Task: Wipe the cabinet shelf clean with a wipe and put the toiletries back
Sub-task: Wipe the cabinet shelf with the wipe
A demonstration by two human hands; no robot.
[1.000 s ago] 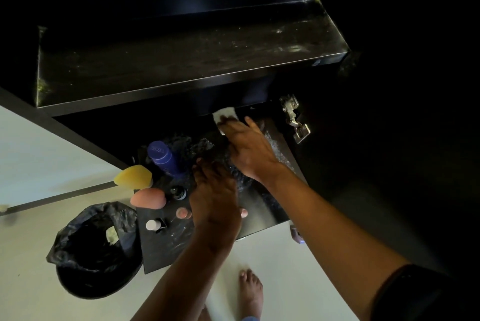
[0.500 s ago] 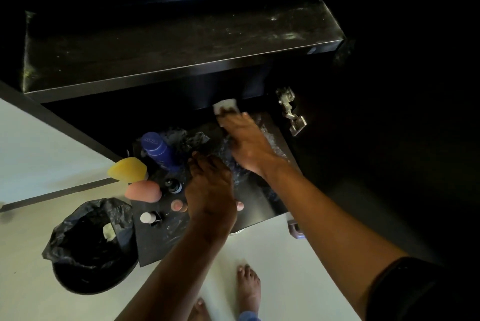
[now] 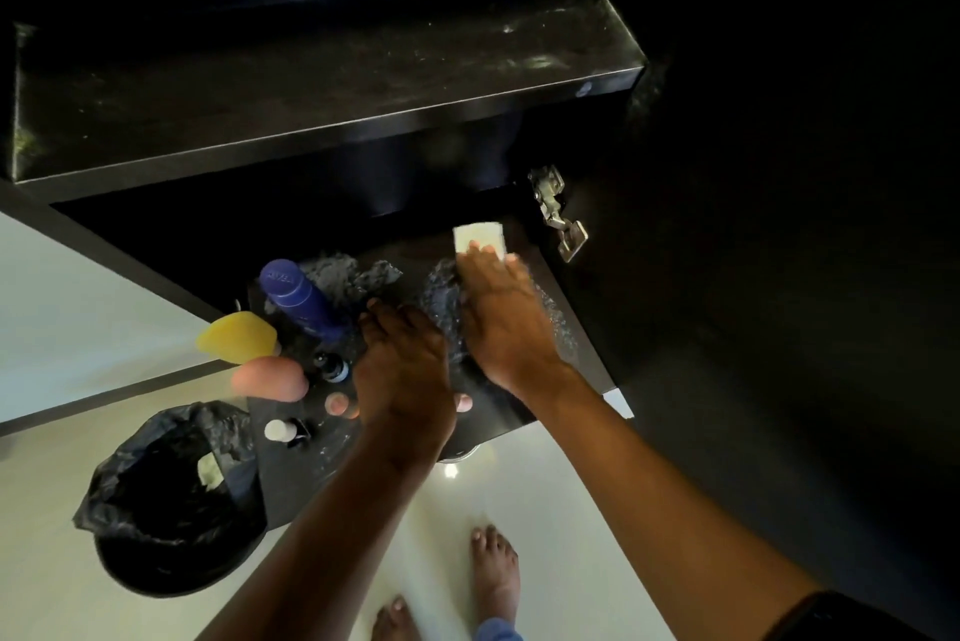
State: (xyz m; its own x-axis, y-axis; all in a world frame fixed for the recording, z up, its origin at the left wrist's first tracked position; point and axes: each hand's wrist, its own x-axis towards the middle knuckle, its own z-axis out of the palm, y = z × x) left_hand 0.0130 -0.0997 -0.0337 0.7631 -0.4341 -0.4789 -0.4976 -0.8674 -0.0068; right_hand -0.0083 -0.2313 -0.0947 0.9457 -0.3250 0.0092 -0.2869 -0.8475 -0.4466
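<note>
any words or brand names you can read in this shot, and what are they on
"NIVEA": pale letters on the cap end of the blue bottle on the lower shelf, blurred, only just legible.
Small dark bottle and white-capped bottle nearby: any labels too small and dark to read.
White wipe under the right hand: no print visible.
No other text.

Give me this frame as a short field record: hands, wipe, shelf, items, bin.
right hand: presses the wipe flat on the lower shelf
left hand: rests on a dark plastic bag, grip unclear
upper shelf: dusty, streaked
items: blue bottle, yellow sponge, pink sponge, small bottles
bin: black liner, on the floor, left
</note>
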